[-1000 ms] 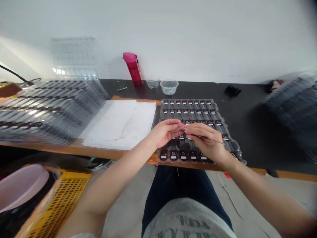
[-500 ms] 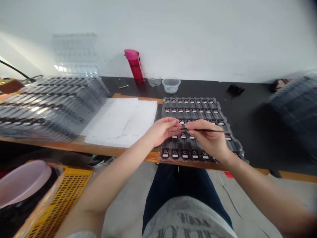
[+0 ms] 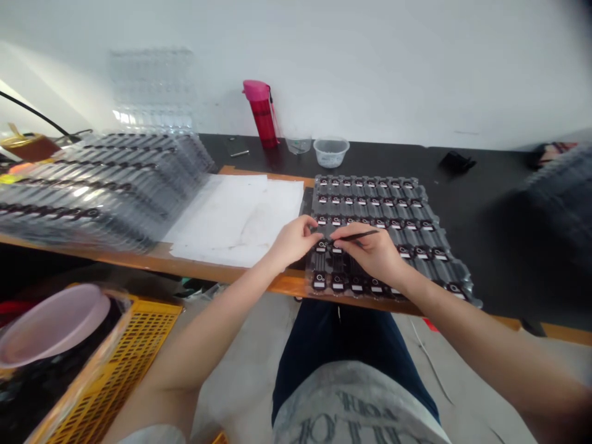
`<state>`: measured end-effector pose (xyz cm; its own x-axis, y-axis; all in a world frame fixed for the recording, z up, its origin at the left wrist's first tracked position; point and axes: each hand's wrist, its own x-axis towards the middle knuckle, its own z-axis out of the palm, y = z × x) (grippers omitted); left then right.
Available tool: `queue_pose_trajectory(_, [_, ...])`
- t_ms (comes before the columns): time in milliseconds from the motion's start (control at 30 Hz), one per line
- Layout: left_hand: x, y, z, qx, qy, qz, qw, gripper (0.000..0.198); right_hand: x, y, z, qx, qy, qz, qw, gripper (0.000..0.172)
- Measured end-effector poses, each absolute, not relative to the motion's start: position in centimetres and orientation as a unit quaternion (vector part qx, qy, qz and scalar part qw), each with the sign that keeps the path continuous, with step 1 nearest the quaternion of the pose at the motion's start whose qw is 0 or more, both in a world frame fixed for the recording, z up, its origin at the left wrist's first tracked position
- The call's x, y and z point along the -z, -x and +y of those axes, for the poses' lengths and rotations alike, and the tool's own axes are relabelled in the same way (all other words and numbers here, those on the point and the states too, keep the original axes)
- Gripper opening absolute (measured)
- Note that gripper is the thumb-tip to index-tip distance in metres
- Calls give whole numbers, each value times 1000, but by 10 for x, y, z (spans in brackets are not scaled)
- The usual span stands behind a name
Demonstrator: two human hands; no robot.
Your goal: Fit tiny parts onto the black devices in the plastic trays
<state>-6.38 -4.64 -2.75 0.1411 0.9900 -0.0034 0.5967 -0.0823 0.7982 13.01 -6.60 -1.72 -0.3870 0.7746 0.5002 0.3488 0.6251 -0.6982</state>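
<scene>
A clear blister tray [image 3: 419,213] full of several small black parts with white labels lies on the bench in front of me. My right hand [image 3: 374,250] is closed on thin black tweezers [image 3: 363,235], tips pointing left over the tray's near-left rows. My left hand [image 3: 296,237] rests at the tray's left edge with its fingers pinched together beside the tweezer tips; what it pinches is too small to name.
White paper sheets [image 3: 240,216] lie left of the tray. A tall stack of filled trays [image 3: 97,188] fills the left bench. A pink bottle [image 3: 262,120], a small clear tub [image 3: 330,151] and a phone [image 3: 237,145] stand at the back. A yellow crate [image 3: 124,364] sits below left.
Both hands have dropped lower and moved left onto the tray's near-left rows. The tweezers now lie flatter over the parts. The camera has shifted, so the bench appears further right.
</scene>
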Motion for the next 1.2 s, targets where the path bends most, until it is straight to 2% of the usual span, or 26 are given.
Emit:
queue_pose_trajectory(267, [26,60,-47,-261,-696,609,276,33,21,-128,-62,-251,356,-801,411,11])
queue_pose_trajectory(933, [26,55,-52,-248,-705,625,227,39,15,-128,-65,-232,345,-815,404,10])
queue_pose_trajectory(1133, [14,58,-53,-286,-679,625,260,33,1,-150,-72,-239,388,-772,444,12])
queue_pose_trajectory(1200, [6,58,-56,-351,-631,606,333,25,-7,-161,-78,-248,399,-749,468,12])
